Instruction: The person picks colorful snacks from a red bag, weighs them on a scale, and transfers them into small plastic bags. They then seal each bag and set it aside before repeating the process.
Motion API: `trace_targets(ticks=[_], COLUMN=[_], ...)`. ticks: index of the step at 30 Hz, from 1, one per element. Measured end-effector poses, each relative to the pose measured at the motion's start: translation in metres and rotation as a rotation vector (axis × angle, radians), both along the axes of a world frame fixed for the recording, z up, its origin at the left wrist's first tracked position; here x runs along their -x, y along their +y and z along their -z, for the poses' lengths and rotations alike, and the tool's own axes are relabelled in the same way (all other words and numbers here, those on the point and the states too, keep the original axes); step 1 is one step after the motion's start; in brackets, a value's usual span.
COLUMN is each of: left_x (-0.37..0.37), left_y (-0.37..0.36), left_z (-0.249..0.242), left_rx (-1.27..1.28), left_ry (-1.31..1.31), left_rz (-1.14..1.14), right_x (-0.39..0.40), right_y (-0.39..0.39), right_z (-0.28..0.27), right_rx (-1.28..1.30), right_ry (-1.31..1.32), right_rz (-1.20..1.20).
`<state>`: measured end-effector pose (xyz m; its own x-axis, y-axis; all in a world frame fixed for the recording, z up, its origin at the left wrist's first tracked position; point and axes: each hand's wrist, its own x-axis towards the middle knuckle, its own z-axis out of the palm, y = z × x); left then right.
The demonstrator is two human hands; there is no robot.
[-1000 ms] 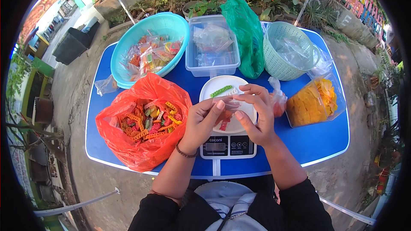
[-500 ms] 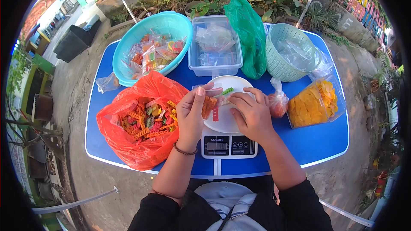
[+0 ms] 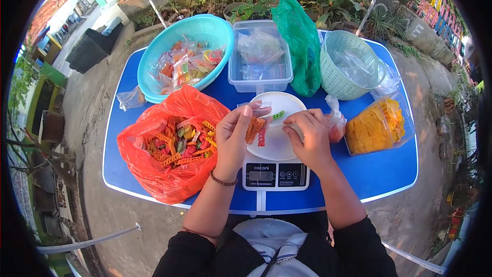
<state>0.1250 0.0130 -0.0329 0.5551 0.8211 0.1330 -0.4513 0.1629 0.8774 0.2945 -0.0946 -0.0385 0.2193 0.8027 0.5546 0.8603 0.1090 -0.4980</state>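
My left hand [image 3: 234, 132] pinches a small clear plastic bag [image 3: 260, 109] with an orange snack piece [image 3: 254, 129] in it, over the left side of a white round plate [image 3: 274, 150]. Over the plate's right side is my right hand [image 3: 311, 137], its fingers bent, thumb and index slightly apart, with nothing visible between them. A green twisted snack [image 3: 278, 115] and a red one [image 3: 262, 136] show at the plate. Beneath it stands a kitchen scale [image 3: 275, 176]; its display is too faint to read.
Left of the scale, a red plastic bag [image 3: 138, 149] lies open, full of colourful snacks. Behind stand a turquoise basin [image 3: 148, 84] of filled packets, a clear tub [image 3: 261, 86], a green bag [image 3: 297, 46] and a pale green basket [image 3: 341, 82]. Orange chips [image 3: 376, 128] fill a container at right.
My right hand has drawn back to the right, away from the small bag, and its fingers have curled. My left hand still holds the bag in nearly the same place.
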Motion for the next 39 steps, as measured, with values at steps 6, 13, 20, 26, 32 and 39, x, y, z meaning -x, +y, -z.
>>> trace_targets(ticks=[6,13,20,26,32,39], left_x=[0.001,0.002,0.003,0.002,0.001,-0.001], left_y=[-0.004,-0.011,-0.009,-0.009,-0.012,-0.017], left_z=[-0.003,-0.008,-0.005,-0.005,-0.008,-0.006], left_rx=[-0.05,-0.07,-0.063,-0.085,0.004,-0.108], left_ry=[0.065,0.192,0.179,0.121,0.165,0.227], left_rz=[0.062,0.163,0.287,0.449,0.457,0.401], right_x=[0.001,-0.007,0.005,0.0,0.004,0.01], right_y=[-0.002,-0.011,-0.007,-0.013,-0.01,-0.01], right_z=[-0.006,-0.012,-0.005,-0.007,-0.009,-0.009], right_rx=[-0.298,-0.354,-0.432,-0.442,-0.441,-0.346], right_ry=[0.595,0.714,0.928,0.822,0.712,0.663], right_rz=[-0.063,-0.197,-0.289,-0.23,-0.217,-0.212])
